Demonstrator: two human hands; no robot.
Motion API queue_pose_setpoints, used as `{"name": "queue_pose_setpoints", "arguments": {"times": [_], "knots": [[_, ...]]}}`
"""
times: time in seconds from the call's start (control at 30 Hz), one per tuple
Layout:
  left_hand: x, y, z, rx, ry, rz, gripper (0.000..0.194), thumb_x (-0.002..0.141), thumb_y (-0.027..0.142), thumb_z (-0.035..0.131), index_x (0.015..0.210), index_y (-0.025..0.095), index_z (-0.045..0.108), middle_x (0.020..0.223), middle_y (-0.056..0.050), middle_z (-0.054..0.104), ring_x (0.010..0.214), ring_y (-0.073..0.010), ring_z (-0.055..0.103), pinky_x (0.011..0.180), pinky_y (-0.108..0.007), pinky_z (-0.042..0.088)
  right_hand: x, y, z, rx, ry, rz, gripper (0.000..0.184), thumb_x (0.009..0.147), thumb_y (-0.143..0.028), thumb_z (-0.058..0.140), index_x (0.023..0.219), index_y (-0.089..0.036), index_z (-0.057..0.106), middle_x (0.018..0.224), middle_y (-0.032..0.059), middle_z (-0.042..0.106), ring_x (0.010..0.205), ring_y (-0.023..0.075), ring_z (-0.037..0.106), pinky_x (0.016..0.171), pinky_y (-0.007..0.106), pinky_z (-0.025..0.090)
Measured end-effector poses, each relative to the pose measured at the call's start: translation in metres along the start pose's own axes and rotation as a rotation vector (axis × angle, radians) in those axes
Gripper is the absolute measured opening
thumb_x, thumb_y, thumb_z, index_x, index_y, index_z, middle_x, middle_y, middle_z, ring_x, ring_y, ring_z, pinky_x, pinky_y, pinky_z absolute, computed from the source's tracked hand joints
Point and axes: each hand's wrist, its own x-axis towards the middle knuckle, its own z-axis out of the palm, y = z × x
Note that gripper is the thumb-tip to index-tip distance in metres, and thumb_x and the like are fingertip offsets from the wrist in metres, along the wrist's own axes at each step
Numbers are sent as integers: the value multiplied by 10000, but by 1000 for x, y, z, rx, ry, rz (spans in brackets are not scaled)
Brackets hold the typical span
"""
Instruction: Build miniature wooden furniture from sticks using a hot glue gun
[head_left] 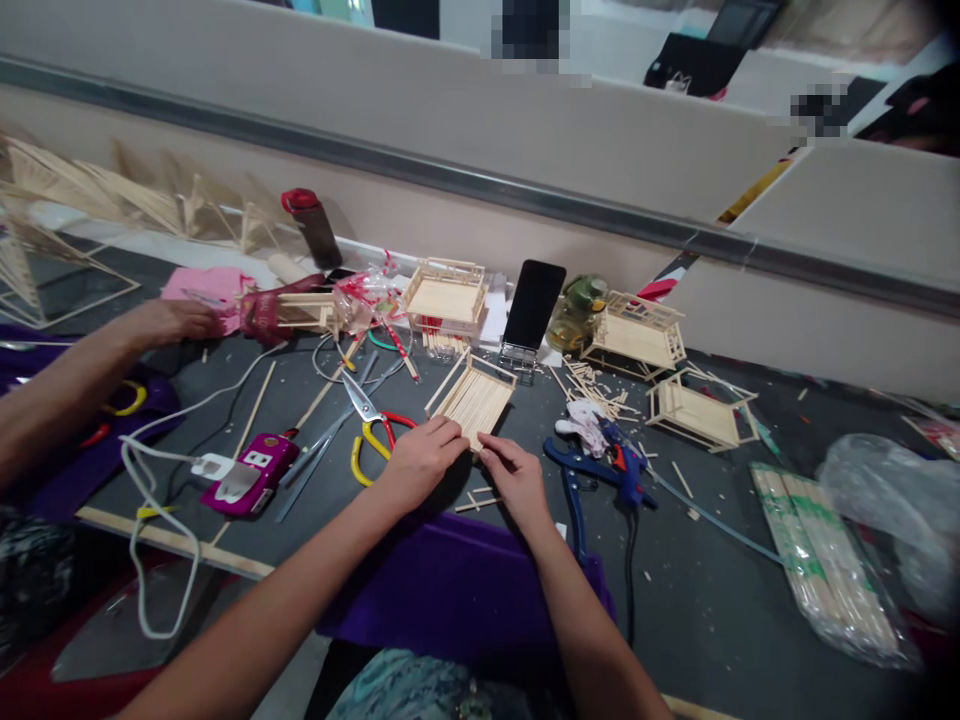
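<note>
A small wooden-stick model (480,393), with a slatted base and a raised frame at its far end, sits between my hands. My left hand (426,462) is closed on its near left edge, fingers curled over the slats. At the near right corner, my right hand (516,480) pinches the edge between thumb and fingers; anything small inside that pinch is hidden. Scissors (371,425) with red and yellow handles lie partly open beside my left hand. To the right of my right hand rest a blue glue gun (634,475) and a blue cutter tool (574,480).
Finished-looking stick models (446,295) stand along the back, near a phone (531,315) on a stand. A purple power strip (259,475) with white cable lies left. Bagged sticks (829,560) lie right. Another person's hand (176,322) reaches in from the left.
</note>
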Motion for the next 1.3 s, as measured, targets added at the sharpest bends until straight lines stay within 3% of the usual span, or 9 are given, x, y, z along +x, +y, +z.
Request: {"name": "queue_pose_setpoints", "arguments": {"times": [0.13, 0.2, 0.3, 0.4, 0.53, 0.77, 1.03, 1.2, 1.3], "knots": [[2, 0, -3, 44, -10, -14, 203, 929, 174, 447, 964, 173, 646, 861, -57, 609, 854, -188, 537, 734, -291, 437, -9, -13, -23, -151, 39, 53, 314, 878, -327, 528, 1141, -215, 658, 1030, 63, 715, 868, 203, 660, 777, 323, 514], [2, -1, -3, 43, -12, -21, 201, 926, 169, 455, 954, 172, 654, 854, -54, 615, 844, -186, 539, 718, -288, 432, -17, -19, -43, -390, 91, 31, 265, 892, -337, 497, 1042, -199, 667, 991, 72, 705, 841, 201, 641, 759, 312, 484], [3, -2, -2, 24, -18, -18, 206, 922, 158, 459, 944, 172, 663, 854, -52, 619, 826, -179, 539, 703, -284, 428, -32, -23, -76, -796, 121, 74, 243, 902, -354, 457, 806, -203, 622, 748, 49, 656, 705, 202, 598, 648, 302, 422], [3, -4, -2, 13, -24, -10, 211, 918, 148, 460, 936, 176, 668, 865, -52, 621, 826, -178, 536, 696, -284, 427, -45, -18, -97, -998, 136, 187, 212, 886, -390, 483, 805, -214, 569, 740, 42, 634, 697, 209, 596, 579, 284, 370], [4, -5, -3, 1, -16, -8, 211, 911, 136, 468, 926, 178, 675, 875, -51, 628, 838, -180, 537, 692, -285, 430, -52, -9, -100, -1048, 112, 287, 244, 863, -464, 526, 873, -221, 542, 807, 56, 654, 727, 225, 626, 568, 281, 353], [4, -7, -2, -11, -27, -26, 198, 895, 133, 499, 935, 197, 682, 881, -45, 634, 857, -178, 549, 703, -278, 435, -48, -9, -98, -1023, 74, 469, 219, 866, -411, 537, 968, -223, 493, 791, 21, 659, 727, 212, 644, 572, 268, 345], [5, -7, -3, -31, -9, -32, 212, 888, 114, 499, 939, 200, 686, 886, -45, 644, 858, -173, 562, 715, -273, 445, -52, -11, -98, -1094, 65, 402, 290, 895, -436, 481, 1032, -192, 556, 909, 70, 656, 815, 218, 635, 620, 277, 372], [6, -8, -3, -29, -45, -42, 209, 890, 126, 501, 942, 203, 688, 896, -43, 647, 858, -179, 561, 734, -282, 444, -51, -24, -130, -1146, 365, 229, 307, 914, -436, 419, 961, -187, 593, 876, 79, 644, 863, 239, 599, 710, 307, 397], [6, -7, -3, -27, -58, -62, 216, 893, 132, 495, 942, 208, 691, 902, -40, 649, 856, -178, 567, 732, -281, 441, -47, -20, -158, -1132, 441, 379, 370, 862, -487, 475, 998, -164, 595, 913, 130, 646, 867, 289, 593, 650, 333, 392]]}}
